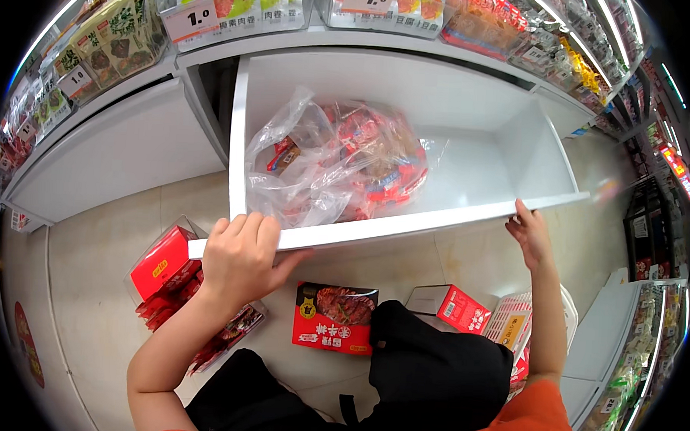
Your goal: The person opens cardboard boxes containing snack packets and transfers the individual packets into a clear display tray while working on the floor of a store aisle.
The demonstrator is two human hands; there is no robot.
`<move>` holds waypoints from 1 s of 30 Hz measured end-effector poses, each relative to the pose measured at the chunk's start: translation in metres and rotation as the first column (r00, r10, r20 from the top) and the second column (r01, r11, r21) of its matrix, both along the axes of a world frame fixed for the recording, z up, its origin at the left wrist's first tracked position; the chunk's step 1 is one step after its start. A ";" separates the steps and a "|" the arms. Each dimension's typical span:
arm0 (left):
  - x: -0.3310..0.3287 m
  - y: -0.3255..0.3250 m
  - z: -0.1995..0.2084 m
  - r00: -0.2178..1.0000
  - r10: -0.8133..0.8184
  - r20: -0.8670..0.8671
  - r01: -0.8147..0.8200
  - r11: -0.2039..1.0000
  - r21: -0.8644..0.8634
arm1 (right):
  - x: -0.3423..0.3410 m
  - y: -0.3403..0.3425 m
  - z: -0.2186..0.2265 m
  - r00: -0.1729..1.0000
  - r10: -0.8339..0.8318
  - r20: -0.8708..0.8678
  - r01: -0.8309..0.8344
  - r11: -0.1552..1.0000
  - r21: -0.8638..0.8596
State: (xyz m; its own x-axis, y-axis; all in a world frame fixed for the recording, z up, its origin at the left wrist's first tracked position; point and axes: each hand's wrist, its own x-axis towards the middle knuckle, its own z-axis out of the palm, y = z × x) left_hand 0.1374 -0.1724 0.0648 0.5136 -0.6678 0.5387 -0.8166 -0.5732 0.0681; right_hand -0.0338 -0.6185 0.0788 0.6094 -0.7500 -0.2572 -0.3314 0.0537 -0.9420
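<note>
Your drawer (406,220) is pulled out, so that part is done. Your left hand (241,259) is clamped over the left end of its front, thumb underneath. Your right hand (530,237) has fingertips on the front's edge near the right end; can't tell if they're pinching. Clear plastic bag (307,194) with red packets is inside, left half. Not in the drawer: flat red box (334,319) on the floor (195,201) before you, another red box (464,308) beside the white basket (500,324).
</note>
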 end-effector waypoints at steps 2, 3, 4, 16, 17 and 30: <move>-0.002 0.000 -0.001 1.000 -0.002 -0.009 0.002 1.000 0.025 | 0.018 -0.014 0.003 0.998 0.059 0.022 -0.059 0.998 0.026; 0.000 -0.001 -0.003 0.999 -0.017 0.039 0.016 1.000 0.025 | 0.030 -0.020 0.001 0.995 0.093 0.036 -0.095 0.995 0.042; 0.007 -0.003 -0.003 0.995 -0.026 0.092 0.024 0.999 0.027 | 0.043 -0.025 -0.001 0.992 0.114 0.056 -0.117 0.992 0.042; 0.115 -0.028 -0.020 0.906 0.405 0.122 -0.385 0.910 -0.156 | 0.225 -0.017 -0.028 0.963 0.215 0.160 -0.226 0.973 0.055; 0.113 -0.025 -0.021 0.918 0.385 0.098 -0.366 0.915 -0.170 | 0.227 -0.006 -0.035 0.958 0.253 0.132 -0.256 0.967 0.002; -0.118 0.044 -0.141 0.798 -0.078 -0.598 0.534 0.551 0.641 | -0.084 0.120 -0.102 0.326 0.388 -0.862 -0.944 0.075 -0.323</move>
